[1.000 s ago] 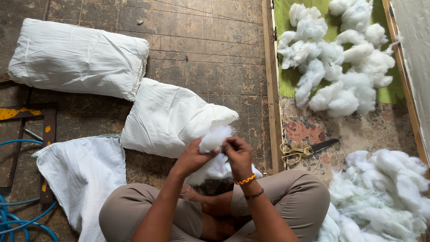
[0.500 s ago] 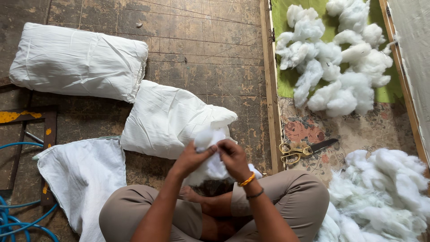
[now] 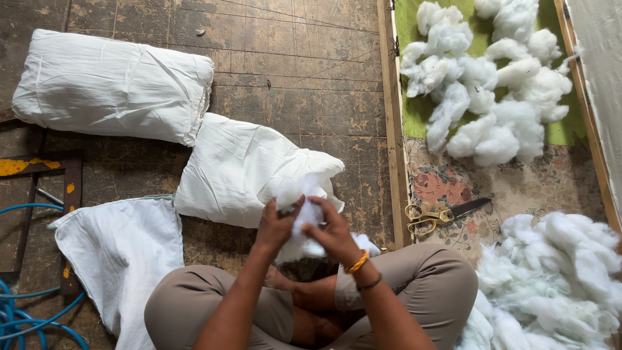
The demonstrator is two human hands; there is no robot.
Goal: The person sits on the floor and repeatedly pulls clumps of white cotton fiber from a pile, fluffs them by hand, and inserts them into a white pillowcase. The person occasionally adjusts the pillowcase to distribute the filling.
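I sit cross-legged on a worn wooden floor. My left hand (image 3: 275, 226) and my right hand (image 3: 332, 232) meet above my lap, both gripping the open end of a part-filled white pillow case (image 3: 246, 167) with a tuft of white stuffing (image 3: 304, 194) bulging out between them. The case lies on the floor ahead, slanting toward me. My right wrist wears an orange bangle and a dark band.
A filled white pillow (image 3: 110, 85) lies at far left. An empty white cover (image 3: 123, 253) is by my left knee. Heaps of white stuffing (image 3: 483, 91) and more stuffing (image 3: 557, 285) lie at right, with yellow-handled scissors (image 3: 440, 214) on a floral mat. Blue hose (image 3: 26, 317) at bottom left.
Both hands have shifted slightly toward me and closed tighter around the case's opening, pressing the stuffing tuft in. The pillow and the heaps have not moved.
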